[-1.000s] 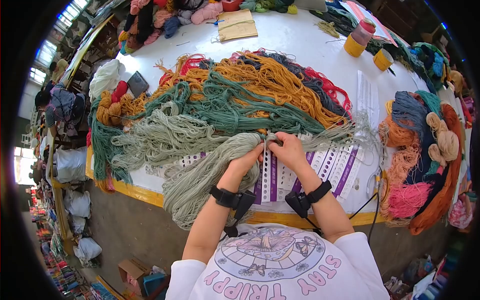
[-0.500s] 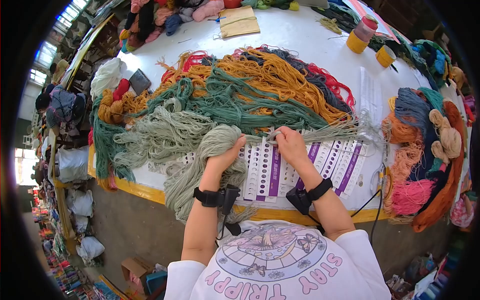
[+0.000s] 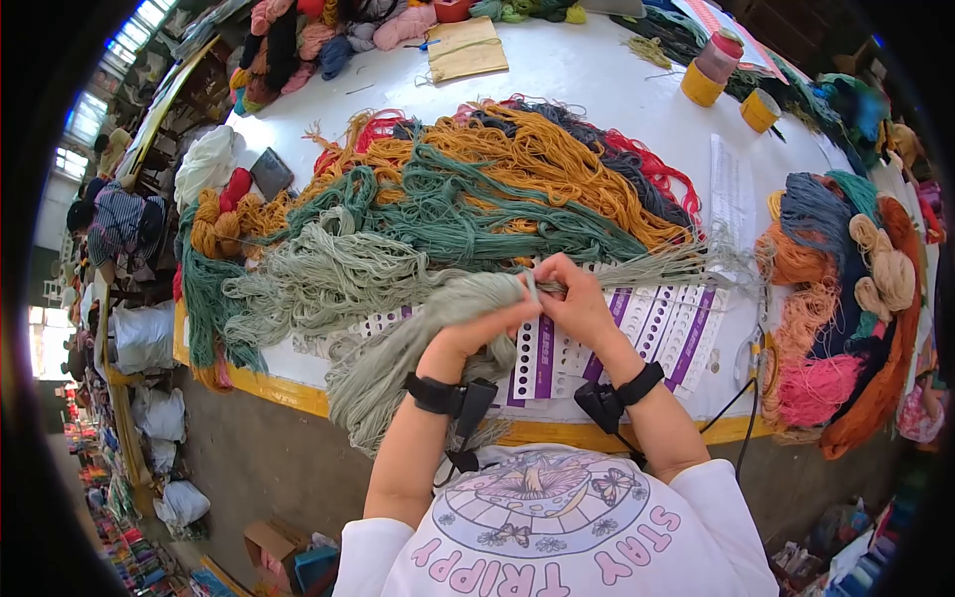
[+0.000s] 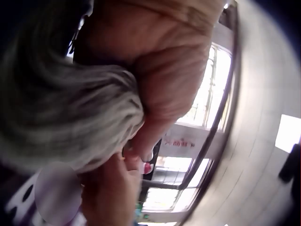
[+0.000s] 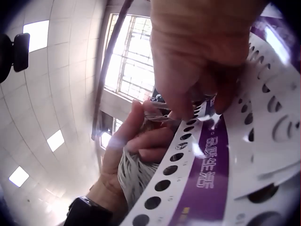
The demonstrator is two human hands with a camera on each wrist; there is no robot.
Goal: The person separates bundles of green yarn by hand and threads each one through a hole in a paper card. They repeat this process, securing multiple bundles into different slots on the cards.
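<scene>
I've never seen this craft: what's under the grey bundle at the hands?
Punched cards show on both sides of the bundle, on the table. Whatever lies beneath its middle is covered.

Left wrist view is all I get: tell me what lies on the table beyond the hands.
Observer: The head view shows dark green yarn, with orange yarn past it, on the white table.
Operator: Now report the print on the card near the right hand.
Observer: In the right wrist view, the holed card below the right hand has outlined white characters on a purple band.
Operator: Tell me where the grey-green yarn hangs.
Observer: By the head view, the grey-green yarn droops over the table's yellow near edge, beside the left forearm.
</scene>
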